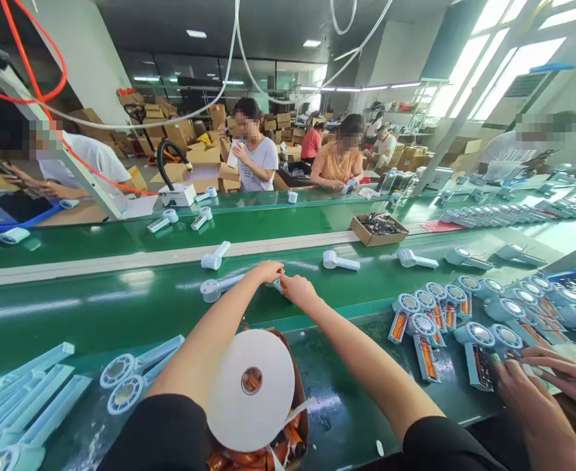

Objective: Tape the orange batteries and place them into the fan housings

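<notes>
Both my arms reach forward over the green conveyor. My left hand [267, 270] is closed in a pinch, its fingertips close to my right thumb; what they pinch is too small to tell. My right hand [298, 290] is closed around a light-blue handheld fan part [277, 285] with a bit of orange on it, mostly hidden by the fingers. A light-blue fan housing [211, 290] lies just left, its handle running behind my left forearm. Below my arms, a large white tape roll [234, 412] rests on a box holding orange-wrapped batteries [292, 439].
Handle-shaped fan housings [42, 399] lie at left. Fans with orange batteries [428, 360] crowd the right, beside a co-worker's hands [533, 392]. A carton of small dark parts [379, 229] sits on the line divider [288, 243]. Several people sit across the conveyor.
</notes>
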Tool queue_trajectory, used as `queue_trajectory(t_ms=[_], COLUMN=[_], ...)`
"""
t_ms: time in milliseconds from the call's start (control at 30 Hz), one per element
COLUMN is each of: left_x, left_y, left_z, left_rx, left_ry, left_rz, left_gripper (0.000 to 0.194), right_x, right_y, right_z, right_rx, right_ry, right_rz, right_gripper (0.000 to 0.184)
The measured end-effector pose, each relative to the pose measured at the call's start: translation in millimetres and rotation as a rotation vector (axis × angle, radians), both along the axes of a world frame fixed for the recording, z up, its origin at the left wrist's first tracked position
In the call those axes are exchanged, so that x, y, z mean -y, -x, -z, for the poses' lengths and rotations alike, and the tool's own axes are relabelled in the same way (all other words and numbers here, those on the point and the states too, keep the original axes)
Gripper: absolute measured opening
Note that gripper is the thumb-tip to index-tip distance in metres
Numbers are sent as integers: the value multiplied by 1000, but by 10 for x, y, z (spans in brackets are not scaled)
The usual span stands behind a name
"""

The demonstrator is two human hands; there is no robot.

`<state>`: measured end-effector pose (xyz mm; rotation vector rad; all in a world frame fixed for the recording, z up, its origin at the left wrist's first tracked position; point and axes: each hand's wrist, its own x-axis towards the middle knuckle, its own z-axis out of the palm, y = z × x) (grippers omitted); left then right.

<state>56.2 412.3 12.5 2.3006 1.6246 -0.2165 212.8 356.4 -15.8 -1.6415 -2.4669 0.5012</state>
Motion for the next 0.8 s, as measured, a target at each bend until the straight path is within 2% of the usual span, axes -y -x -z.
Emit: queue_trajectory(t_ms=[100, 167, 300, 400, 433, 467, 500, 533, 600, 633, 700, 733, 800], left_x=[40, 42, 101, 462, 675, 927, 1206, 1495, 2028, 2248, 2576, 2695, 2883], left_y=[-42, -87, -225, -222, -163, -69, 56, 205, 535, 692, 933, 1004, 1042], left_z=[-63, -104, -320, -536, -557, -528, -441, -298, 98, 306, 624, 705, 713], left_rx=[-24, -31, -9, 50, 75, 108, 136, 169, 259, 254, 214, 180, 108], left_ry=[15, 9, -48, -162, -202, -241, -269, -271, -333, -384, -426, -400, -304], left_rz=[-19, -25, -39, -36, -30, -2, 27, 85, 323, 340, 247, 203, 152], left_gripper=[33, 32, 34, 37, 39, 44, 48, 54, 81, 87, 95, 98, 106], right_x=[-78, -125, -116, 197, 383, 602, 843, 1092, 1552, 1736, 1979, 2036, 2049], right_y=[139, 173, 24, -323, -476, -637, -798, -948, -1174, -1234, -1244, -1205, -1080], right_z=[5, 3, -143, -256, -240, -186, -94, 27, 297, 409, 514, 498, 362], right_rx=[-111, -201, -387, -527, -574, -618, -656, -758, -867, -913, -968, -989, -1029], right_ry=[-10, -33, -117, -187, -195, -192, -168, -60, 80, 91, 77, 63, 52], right_rz=[-7, -23, -41, -60, -55, -41, -10, 95, 209, 229, 234, 235, 249], right_gripper=[24, 26, 18, 11, 9, 19, 37, 48, 64, 67, 71, 73, 76])
